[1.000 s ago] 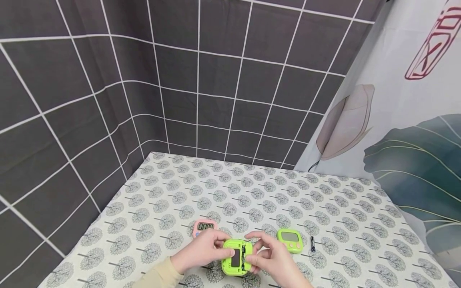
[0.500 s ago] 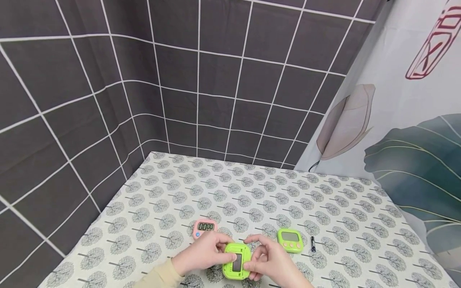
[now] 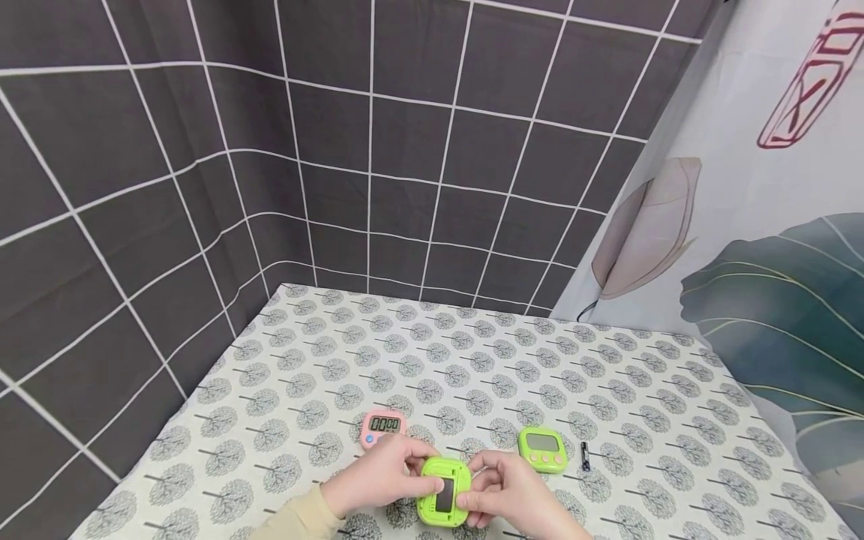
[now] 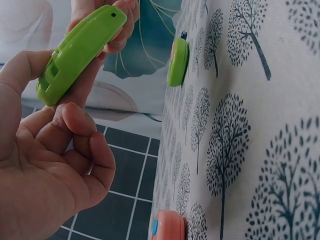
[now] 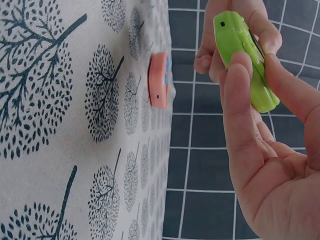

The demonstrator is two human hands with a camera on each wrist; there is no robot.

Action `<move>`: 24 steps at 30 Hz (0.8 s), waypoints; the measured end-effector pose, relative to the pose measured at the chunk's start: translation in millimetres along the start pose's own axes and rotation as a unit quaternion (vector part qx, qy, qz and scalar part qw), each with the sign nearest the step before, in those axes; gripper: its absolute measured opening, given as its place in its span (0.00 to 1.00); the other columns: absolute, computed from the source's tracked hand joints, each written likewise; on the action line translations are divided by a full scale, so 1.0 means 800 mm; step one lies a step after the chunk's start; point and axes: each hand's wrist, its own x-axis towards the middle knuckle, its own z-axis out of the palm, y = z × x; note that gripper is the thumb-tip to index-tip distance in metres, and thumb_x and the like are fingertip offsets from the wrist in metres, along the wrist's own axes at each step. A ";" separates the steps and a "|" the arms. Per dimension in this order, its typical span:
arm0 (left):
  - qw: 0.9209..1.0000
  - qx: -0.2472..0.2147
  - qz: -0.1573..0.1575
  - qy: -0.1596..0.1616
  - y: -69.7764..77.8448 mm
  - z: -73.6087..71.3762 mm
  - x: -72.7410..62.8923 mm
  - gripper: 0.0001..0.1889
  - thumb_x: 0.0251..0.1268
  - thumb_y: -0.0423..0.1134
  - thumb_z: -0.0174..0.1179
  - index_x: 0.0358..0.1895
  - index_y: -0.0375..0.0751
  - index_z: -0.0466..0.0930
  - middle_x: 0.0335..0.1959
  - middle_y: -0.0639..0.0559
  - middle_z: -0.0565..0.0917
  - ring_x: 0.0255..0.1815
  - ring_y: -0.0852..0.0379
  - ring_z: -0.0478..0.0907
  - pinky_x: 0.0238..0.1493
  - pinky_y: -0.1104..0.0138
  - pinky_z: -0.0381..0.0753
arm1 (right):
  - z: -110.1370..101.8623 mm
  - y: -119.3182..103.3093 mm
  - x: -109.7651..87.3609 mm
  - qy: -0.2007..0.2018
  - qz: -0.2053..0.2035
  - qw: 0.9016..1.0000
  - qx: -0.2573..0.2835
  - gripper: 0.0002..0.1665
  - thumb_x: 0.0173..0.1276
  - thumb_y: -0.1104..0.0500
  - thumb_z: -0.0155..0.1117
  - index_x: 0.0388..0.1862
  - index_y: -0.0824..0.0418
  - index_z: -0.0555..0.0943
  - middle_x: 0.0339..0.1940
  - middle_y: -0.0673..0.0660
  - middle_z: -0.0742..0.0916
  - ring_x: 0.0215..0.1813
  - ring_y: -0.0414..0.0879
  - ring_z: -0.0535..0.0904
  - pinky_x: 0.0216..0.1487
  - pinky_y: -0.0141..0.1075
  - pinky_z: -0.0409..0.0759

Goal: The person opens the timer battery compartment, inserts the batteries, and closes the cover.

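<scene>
In the head view a green digital timer is held above the table, its back with a dark rectangular panel turned up. My left hand pinches its left side, thumb on the back. On the opposite side my right hand pinches the edge, with the thumb near the lower right. The right wrist view shows the green timer edge-on between thumb and fingers. From the left wrist camera the same timer appears tilted, a slot in its edge. No batteries are visible in it.
A pink timer reading zeros lies just beyond my left hand, partly covered by it. To the right, a second green timer lies face up, with a small black battery beside it. Tree-patterned cloth covers the table; dark gridded curtain hangs behind.
A second ago the timer's battery slot, with a dark battery in it, lay uncovered on the right. Now a green cover lies over it. The right fingers have drawn in closer.
</scene>
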 end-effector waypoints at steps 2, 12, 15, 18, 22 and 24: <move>1.000 -0.001 0.004 -0.002 0.000 0.000 -0.001 0.08 0.57 0.39 0.65 0.39 0.42 0.84 0.22 0.65 0.79 0.23 0.73 0.71 0.29 0.75 0.76 | 0.000 0.000 0.000 -0.002 -0.002 1.000 0.002 0.17 0.57 0.61 0.70 0.39 0.71 0.76 0.27 0.62 0.86 0.24 0.43 0.83 0.29 0.42 0.84; 1.000 -0.014 0.014 -0.011 -0.003 0.000 -0.002 0.11 0.58 0.41 0.65 0.41 0.40 0.84 0.24 0.63 0.82 0.24 0.73 0.73 0.30 0.75 0.77 | 0.000 -0.002 0.001 0.018 -0.009 0.999 -0.026 0.16 0.55 0.62 0.71 0.36 0.71 0.77 0.27 0.57 0.84 0.26 0.39 0.81 0.31 0.35 0.83; 1.000 -0.009 0.026 -0.015 -0.004 0.001 -0.001 0.12 0.58 0.42 0.65 0.42 0.40 0.84 0.25 0.62 0.83 0.25 0.73 0.73 0.32 0.75 0.77 | -0.001 -0.001 0.001 0.030 -0.010 0.998 -0.048 0.15 0.54 0.62 0.72 0.35 0.70 0.78 0.27 0.56 0.84 0.27 0.37 0.80 0.33 0.32 0.82; 0.999 0.000 0.037 -0.017 -0.006 0.002 -0.001 0.12 0.59 0.42 0.65 0.42 0.39 0.84 0.26 0.60 0.84 0.27 0.74 0.74 0.33 0.75 0.77 | -0.002 0.000 0.001 0.035 -0.009 0.997 -0.061 0.15 0.53 0.62 0.72 0.34 0.70 0.78 0.27 0.55 0.83 0.27 0.36 0.79 0.33 0.31 0.81; 1.000 -0.003 0.028 -0.013 -0.006 0.003 -0.001 0.12 0.60 0.42 0.64 0.43 0.39 0.84 0.26 0.62 0.83 0.27 0.73 0.74 0.34 0.74 0.77 | -0.002 -0.001 0.001 0.047 -0.010 0.996 -0.074 0.16 0.52 0.61 0.73 0.34 0.69 0.78 0.27 0.53 0.82 0.27 0.36 0.77 0.31 0.30 0.80; 1.000 -0.004 0.020 -0.009 -0.005 0.002 -0.001 0.12 0.60 0.42 0.64 0.43 0.40 0.84 0.26 0.63 0.82 0.27 0.73 0.73 0.34 0.74 0.77 | -0.002 -0.003 0.002 0.052 -0.011 0.996 -0.077 0.16 0.52 0.61 0.73 0.33 0.69 0.77 0.27 0.53 0.81 0.26 0.36 0.77 0.31 0.30 0.80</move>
